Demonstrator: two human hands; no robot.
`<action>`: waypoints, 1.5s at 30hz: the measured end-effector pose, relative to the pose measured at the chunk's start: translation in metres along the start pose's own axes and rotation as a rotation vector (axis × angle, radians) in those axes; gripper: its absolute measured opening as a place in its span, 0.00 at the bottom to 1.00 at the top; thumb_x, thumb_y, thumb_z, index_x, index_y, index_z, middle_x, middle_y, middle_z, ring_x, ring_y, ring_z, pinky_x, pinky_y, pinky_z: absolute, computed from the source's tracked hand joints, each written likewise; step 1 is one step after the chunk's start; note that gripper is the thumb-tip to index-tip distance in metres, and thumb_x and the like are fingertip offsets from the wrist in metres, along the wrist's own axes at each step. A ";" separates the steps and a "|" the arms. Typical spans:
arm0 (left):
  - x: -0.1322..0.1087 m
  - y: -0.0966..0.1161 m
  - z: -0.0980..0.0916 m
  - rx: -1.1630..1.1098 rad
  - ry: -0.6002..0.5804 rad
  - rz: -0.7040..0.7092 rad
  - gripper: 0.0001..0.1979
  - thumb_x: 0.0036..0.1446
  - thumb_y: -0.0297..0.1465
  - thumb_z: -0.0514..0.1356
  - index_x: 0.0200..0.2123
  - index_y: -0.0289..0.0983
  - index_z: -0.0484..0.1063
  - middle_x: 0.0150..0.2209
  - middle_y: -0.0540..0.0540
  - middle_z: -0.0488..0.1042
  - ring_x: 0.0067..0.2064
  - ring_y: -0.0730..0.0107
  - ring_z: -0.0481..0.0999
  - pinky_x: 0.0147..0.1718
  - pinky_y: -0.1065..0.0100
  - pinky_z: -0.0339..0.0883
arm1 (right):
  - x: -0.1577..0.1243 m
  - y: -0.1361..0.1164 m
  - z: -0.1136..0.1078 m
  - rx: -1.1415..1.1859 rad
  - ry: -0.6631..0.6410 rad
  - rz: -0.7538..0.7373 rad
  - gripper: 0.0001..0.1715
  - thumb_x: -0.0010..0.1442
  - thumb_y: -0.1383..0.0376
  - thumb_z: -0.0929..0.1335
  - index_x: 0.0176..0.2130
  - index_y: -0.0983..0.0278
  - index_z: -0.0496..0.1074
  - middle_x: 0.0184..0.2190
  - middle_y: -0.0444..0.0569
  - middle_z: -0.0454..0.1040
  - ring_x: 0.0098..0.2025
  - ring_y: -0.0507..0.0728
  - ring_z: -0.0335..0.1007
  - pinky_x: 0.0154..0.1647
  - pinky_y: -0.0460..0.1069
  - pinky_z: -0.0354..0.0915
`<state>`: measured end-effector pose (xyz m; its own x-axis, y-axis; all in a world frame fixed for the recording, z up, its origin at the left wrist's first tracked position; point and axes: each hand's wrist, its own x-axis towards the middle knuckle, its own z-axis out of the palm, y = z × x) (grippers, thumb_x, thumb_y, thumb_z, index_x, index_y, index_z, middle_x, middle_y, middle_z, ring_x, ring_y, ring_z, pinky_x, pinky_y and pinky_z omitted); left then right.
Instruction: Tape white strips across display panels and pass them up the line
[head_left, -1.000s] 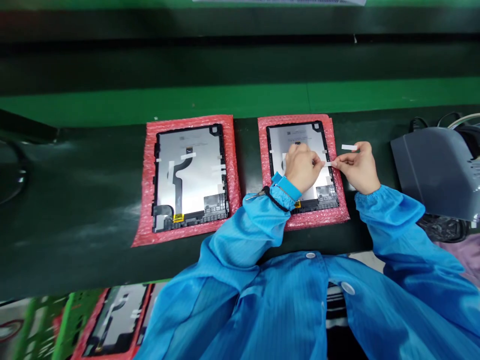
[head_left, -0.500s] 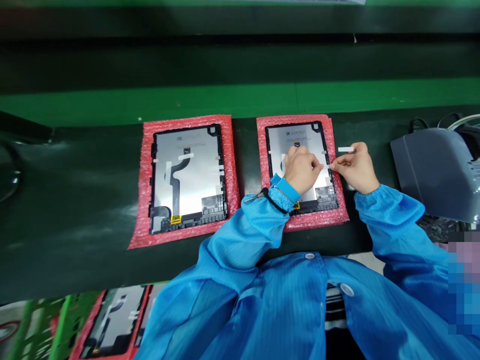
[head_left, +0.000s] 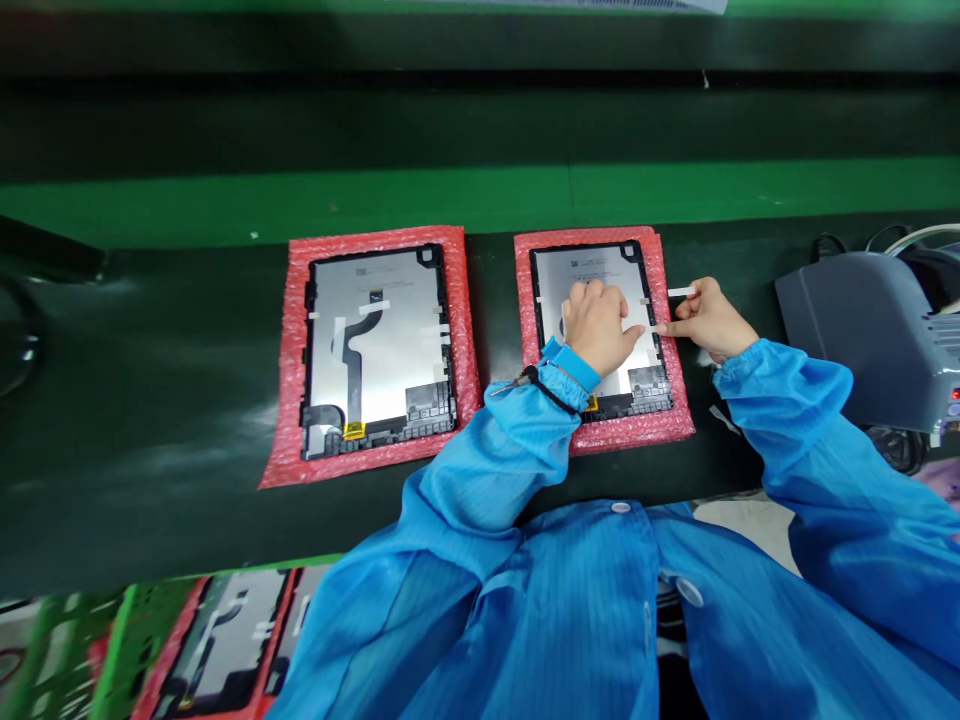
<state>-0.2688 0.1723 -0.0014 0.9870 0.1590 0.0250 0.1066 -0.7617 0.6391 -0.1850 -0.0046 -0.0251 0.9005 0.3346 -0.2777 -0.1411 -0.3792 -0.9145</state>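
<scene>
Next, one black-framed panel (head_left: 592, 270) on red bubble wrap (head_left: 637, 435), under both hands: left hand (head_left: 596, 325) half-curled on its silver back, fingertips hidden, any grip impossible to tell; right hand (head_left: 712, 320) just off its right edge, thumb and forefinger pinched on a white tape strip (head_left: 679, 291). Left of that panel, a second panel (head_left: 375, 340), strips of tape across it, on its own bubble wrap (head_left: 296, 400); right of it, well apart, a grey machine (head_left: 855, 340); just below it, a blue sleeve (head_left: 525, 440) with a black wrist cord (head_left: 551, 392).
</scene>
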 end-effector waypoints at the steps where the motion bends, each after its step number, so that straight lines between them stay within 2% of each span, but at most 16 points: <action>1: 0.000 -0.002 -0.003 0.005 0.004 0.008 0.10 0.49 0.31 0.69 0.29 0.37 0.69 0.40 0.42 0.70 0.50 0.48 0.65 0.48 0.49 0.61 | -0.003 0.000 -0.001 0.015 0.019 -0.012 0.49 0.25 0.61 0.83 0.36 0.57 0.50 0.21 0.30 0.56 0.22 0.47 0.53 0.21 0.44 0.52; 4: 0.003 -0.012 -0.013 -0.045 0.018 0.050 0.05 0.52 0.28 0.66 0.31 0.37 0.71 0.37 0.44 0.72 0.47 0.55 0.68 0.48 0.53 0.61 | -0.017 -0.006 -0.005 0.056 0.023 -0.095 0.44 0.31 0.57 0.81 0.36 0.58 0.52 0.22 0.32 0.59 0.24 0.48 0.56 0.25 0.45 0.57; 6: 0.009 -0.016 -0.019 -0.147 -0.003 0.116 0.03 0.57 0.29 0.63 0.30 0.38 0.73 0.34 0.46 0.73 0.42 0.61 0.70 0.47 0.57 0.62 | -0.029 -0.014 -0.004 0.058 -0.042 -0.161 0.37 0.39 0.54 0.80 0.37 0.58 0.55 0.22 0.33 0.60 0.24 0.48 0.57 0.27 0.46 0.58; 10: 0.016 -0.015 -0.023 -0.317 -0.085 0.236 0.12 0.62 0.37 0.59 0.29 0.37 0.74 0.31 0.48 0.75 0.36 0.68 0.71 0.42 0.63 0.65 | -0.047 -0.031 0.002 0.013 -0.199 -0.220 0.28 0.48 0.55 0.77 0.37 0.59 0.59 0.24 0.37 0.62 0.26 0.49 0.59 0.29 0.47 0.60; 13: 0.015 -0.010 -0.022 -0.353 -0.099 0.239 0.11 0.60 0.36 0.61 0.28 0.37 0.74 0.30 0.48 0.75 0.35 0.69 0.72 0.41 0.65 0.65 | -0.052 -0.037 0.008 -0.017 -0.236 -0.222 0.24 0.50 0.57 0.76 0.36 0.59 0.60 0.26 0.39 0.64 0.27 0.50 0.60 0.30 0.47 0.62; 17: 0.015 -0.008 -0.019 -0.358 -0.120 0.204 0.08 0.58 0.29 0.63 0.26 0.36 0.72 0.30 0.49 0.74 0.34 0.71 0.70 0.39 0.65 0.65 | -0.051 -0.037 0.007 -0.075 -0.201 -0.207 0.20 0.50 0.57 0.76 0.37 0.60 0.66 0.26 0.41 0.68 0.29 0.52 0.65 0.33 0.49 0.65; 20: 0.017 -0.008 -0.018 -0.339 -0.133 0.164 0.08 0.57 0.28 0.63 0.25 0.36 0.72 0.29 0.49 0.73 0.32 0.71 0.69 0.38 0.65 0.64 | -0.046 -0.037 0.003 -0.184 -0.089 -0.203 0.17 0.53 0.53 0.74 0.36 0.63 0.73 0.28 0.46 0.73 0.30 0.54 0.68 0.35 0.52 0.67; 23: 0.020 -0.008 -0.016 -0.331 -0.136 0.150 0.08 0.58 0.28 0.63 0.25 0.35 0.72 0.28 0.49 0.73 0.32 0.71 0.68 0.36 0.66 0.63 | -0.039 -0.037 0.000 -0.248 0.023 -0.212 0.21 0.52 0.48 0.74 0.34 0.64 0.75 0.29 0.49 0.76 0.30 0.55 0.69 0.34 0.53 0.67; 28: 0.023 -0.010 -0.013 -0.324 -0.142 0.145 0.09 0.58 0.30 0.63 0.26 0.35 0.73 0.27 0.49 0.72 0.30 0.71 0.68 0.35 0.66 0.62 | -0.029 -0.037 0.005 -0.170 -0.009 -0.215 0.25 0.48 0.46 0.75 0.28 0.64 0.72 0.26 0.48 0.74 0.29 0.55 0.67 0.32 0.51 0.65; 32: 0.025 -0.005 -0.011 -0.181 -0.161 0.078 0.08 0.60 0.31 0.62 0.29 0.34 0.75 0.30 0.47 0.74 0.35 0.67 0.69 0.41 0.62 0.64 | -0.024 -0.034 0.010 -0.188 0.002 -0.215 0.18 0.51 0.53 0.74 0.26 0.64 0.70 0.24 0.46 0.71 0.27 0.53 0.64 0.32 0.50 0.62; 37: 0.022 0.006 -0.011 0.057 -0.176 -0.003 0.10 0.63 0.33 0.59 0.33 0.34 0.77 0.42 0.41 0.75 0.51 0.55 0.69 0.53 0.54 0.61 | -0.015 -0.027 0.015 -0.284 0.063 -0.175 0.10 0.51 0.62 0.72 0.25 0.64 0.69 0.21 0.43 0.68 0.25 0.51 0.61 0.31 0.49 0.60; 40: 0.020 0.009 -0.011 0.110 -0.198 -0.015 0.11 0.64 0.35 0.58 0.35 0.35 0.77 0.46 0.40 0.74 0.55 0.51 0.66 0.53 0.52 0.61 | -0.013 -0.026 0.016 -0.295 0.074 -0.151 0.07 0.51 0.65 0.71 0.24 0.65 0.70 0.21 0.42 0.68 0.25 0.51 0.61 0.32 0.49 0.61; 45: 0.018 0.009 -0.010 0.152 -0.202 -0.009 0.12 0.64 0.35 0.57 0.35 0.36 0.77 0.46 0.40 0.73 0.56 0.49 0.65 0.52 0.52 0.61 | -0.014 -0.028 0.018 -0.325 0.072 -0.107 0.06 0.51 0.67 0.69 0.24 0.65 0.70 0.20 0.42 0.68 0.25 0.51 0.61 0.33 0.50 0.60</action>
<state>-0.2511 0.1741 0.0125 0.9883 0.0494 -0.1446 0.1178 -0.8491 0.5150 -0.2008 0.0166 -0.0012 0.9313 0.3303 -0.1534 0.0836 -0.6039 -0.7927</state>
